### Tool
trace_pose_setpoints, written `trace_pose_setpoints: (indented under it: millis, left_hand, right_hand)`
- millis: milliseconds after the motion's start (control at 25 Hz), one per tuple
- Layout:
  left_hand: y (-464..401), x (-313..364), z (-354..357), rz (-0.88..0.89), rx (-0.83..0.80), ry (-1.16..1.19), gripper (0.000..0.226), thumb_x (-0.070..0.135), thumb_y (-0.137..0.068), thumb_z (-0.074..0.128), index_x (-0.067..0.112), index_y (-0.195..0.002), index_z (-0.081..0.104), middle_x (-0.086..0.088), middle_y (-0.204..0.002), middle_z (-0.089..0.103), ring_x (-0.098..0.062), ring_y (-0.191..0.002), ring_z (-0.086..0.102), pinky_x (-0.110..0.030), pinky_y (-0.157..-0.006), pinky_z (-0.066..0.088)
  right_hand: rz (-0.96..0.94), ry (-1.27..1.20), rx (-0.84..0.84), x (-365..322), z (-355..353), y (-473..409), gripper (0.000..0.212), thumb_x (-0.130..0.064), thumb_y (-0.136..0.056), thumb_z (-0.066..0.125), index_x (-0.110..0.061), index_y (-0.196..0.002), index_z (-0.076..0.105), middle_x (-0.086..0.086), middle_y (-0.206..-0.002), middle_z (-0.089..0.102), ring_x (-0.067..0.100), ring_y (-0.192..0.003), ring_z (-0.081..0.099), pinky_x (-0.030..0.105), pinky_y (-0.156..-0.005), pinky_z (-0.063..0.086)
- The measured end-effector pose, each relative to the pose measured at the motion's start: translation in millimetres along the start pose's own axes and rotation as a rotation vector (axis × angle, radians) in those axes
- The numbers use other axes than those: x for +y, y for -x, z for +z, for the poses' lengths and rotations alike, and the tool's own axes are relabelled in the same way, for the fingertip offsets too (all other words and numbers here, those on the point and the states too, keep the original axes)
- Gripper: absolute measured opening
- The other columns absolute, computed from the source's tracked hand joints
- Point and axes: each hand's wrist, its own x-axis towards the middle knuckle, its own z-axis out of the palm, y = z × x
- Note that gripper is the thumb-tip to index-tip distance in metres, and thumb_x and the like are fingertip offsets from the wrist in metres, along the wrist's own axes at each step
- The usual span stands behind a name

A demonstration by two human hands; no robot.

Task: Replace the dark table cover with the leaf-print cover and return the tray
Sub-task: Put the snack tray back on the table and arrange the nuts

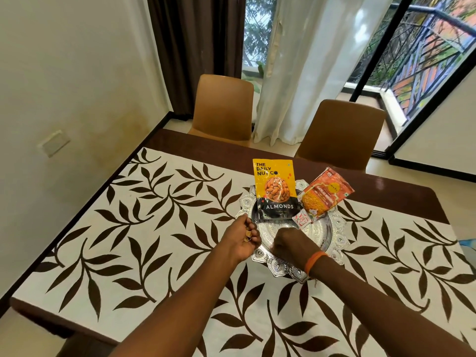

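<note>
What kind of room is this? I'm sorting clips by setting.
Most likely a home dining area: a table under a leaf-print cover, two brown chairs pulled up to it, and curtains by a balcony door. A silver tray of snack packets sits on the cover.

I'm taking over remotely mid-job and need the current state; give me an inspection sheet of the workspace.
Surface: dark brown table, bare along its far edge.
Job's things: leaf-print cover lies spread flat over the table; silver embossed tray sits on it. Dark cover: nothing seen.
Clutter: on the tray, a yellow almonds pouch, an orange garlic bhujia packet and a small red-and-white sachet.
Grippers: left hand, fingers curled, at the tray's left rim; right hand, fingers curled, over the tray; grip on the rim unclear. Orange wristband on the right wrist.
Cables: nothing seen.
Surroundings: two brown chairs, curtains, balcony door.
</note>
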Motion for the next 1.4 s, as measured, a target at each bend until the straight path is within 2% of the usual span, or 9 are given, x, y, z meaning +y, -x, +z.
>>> trace_pose_setpoints:
  millis: [120,200,320,640,800,880,1040,1240,1400]
  left_hand:
    - [2.2,-2.8,6.2,0.004,0.000,-0.010,0.039,0.031,-0.103,0.040,0.018,-0.067,0.046,0.003,-0.052,0.044,-0.009,-0.042,0.037,-0.019,-0.042,0.030]
    - [2.7,-6.2,12.4,0.002,0.008,-0.014,0.039,0.031,-0.103,0.039,0.017,-0.067,0.047,0.002,-0.055,0.044,-0.010,-0.047,0.036,-0.021,-0.046,0.030]
    - [1.4,-13.3,21.2,-0.019,0.002,0.006,0.040,0.030,-0.104,0.038,0.014,-0.069,0.050,-0.001,-0.057,0.048,-0.012,-0.052,0.040,-0.022,-0.050,0.033]
    - [10.7,-23.6,43.4,-0.065,-0.130,0.104,0.044,0.035,-0.104,0.037,0.002,-0.092,0.064,-0.013,-0.080,0.069,-0.023,-0.075,0.068,-0.032,-0.073,0.053]
    - [15.6,-19.7,50.2,-0.079,-0.193,0.087,0.037,0.026,-0.103,0.039,-0.001,-0.098,0.064,-0.015,-0.083,0.071,-0.024,-0.076,0.071,-0.031,-0.069,0.058]
    - [16.0,-19.1,52.9,-0.072,-0.213,0.061,0.029,0.016,-0.099,0.042,-0.002,-0.108,0.063,-0.015,-0.094,0.067,-0.025,-0.088,0.066,-0.031,-0.077,0.055]
    - [16.1,-18.8,57.2,-0.053,-0.197,0.032,0.026,0.013,-0.097,0.042,0.002,-0.099,0.066,-0.013,-0.092,0.067,-0.022,-0.084,0.065,-0.029,-0.067,0.056]
    - [11.9,-7.9,51.7,-0.057,-0.095,0.092,0.030,0.013,-0.097,0.039,0.013,-0.068,0.049,-0.001,-0.057,0.050,-0.012,-0.044,0.046,-0.020,-0.046,0.038]
    - [9.8,11.9,28.4,-0.010,-0.041,0.124,0.028,0.007,-0.091,0.038,0.014,-0.065,0.044,0.001,-0.050,0.044,-0.010,-0.041,0.040,-0.016,-0.039,0.033]
  right_hand:
    - [0.270,-0.419,0.159,7.1,-2.3,-1.1,0.015,-0.003,-0.079,0.067,-0.003,-0.088,0.078,0.015,-0.092,0.076,0.024,-0.083,0.070,0.021,-0.073,0.049]
    - [0.471,-0.946,0.298,9.2,-8.5,6.9,0.010,0.004,-0.074,0.074,0.002,-0.083,0.077,0.020,-0.086,0.075,0.026,-0.074,0.070,0.022,-0.067,0.055]
    - [0.465,-1.502,0.465,1.4,-23.5,19.2,0.012,0.005,-0.072,0.077,-0.004,-0.080,0.077,0.018,-0.081,0.074,0.033,-0.078,0.071,0.029,-0.067,0.060]
    - [0.139,-0.669,0.565,-36.4,-50.0,22.4,0.022,0.004,-0.078,0.068,-0.008,-0.094,0.078,0.010,-0.096,0.075,0.021,-0.088,0.068,0.029,-0.083,0.053]
    - [0.107,-0.650,0.562,-35.8,-61.8,28.4,0.024,0.003,-0.080,0.064,-0.010,-0.094,0.078,0.008,-0.098,0.076,0.021,-0.090,0.068,0.033,-0.083,0.055]
    - [0.116,-0.686,0.566,-35.4,-67.5,30.6,0.026,0.004,-0.080,0.063,-0.011,-0.095,0.078,0.007,-0.099,0.076,0.018,-0.091,0.069,0.027,-0.083,0.054]
    - [0.121,-0.693,0.581,-35.8,-74.4,33.2,0.027,0.006,-0.079,0.064,-0.011,-0.096,0.078,0.004,-0.098,0.076,0.009,-0.089,0.066,0.013,-0.081,0.048]
    - [0.303,-0.827,0.824,-1.3,-64.7,34.3,0.018,0.003,-0.081,0.068,-0.010,-0.090,0.077,0.004,-0.090,0.075,0.013,-0.083,0.070,0.015,-0.074,0.053]
    - [0.285,-0.472,0.288,17.6,-17.4,31.5,0.041,0.008,-0.082,0.061,-0.008,-0.119,0.067,0.013,-0.117,0.067,0.026,-0.108,0.063,0.033,-0.095,0.049]
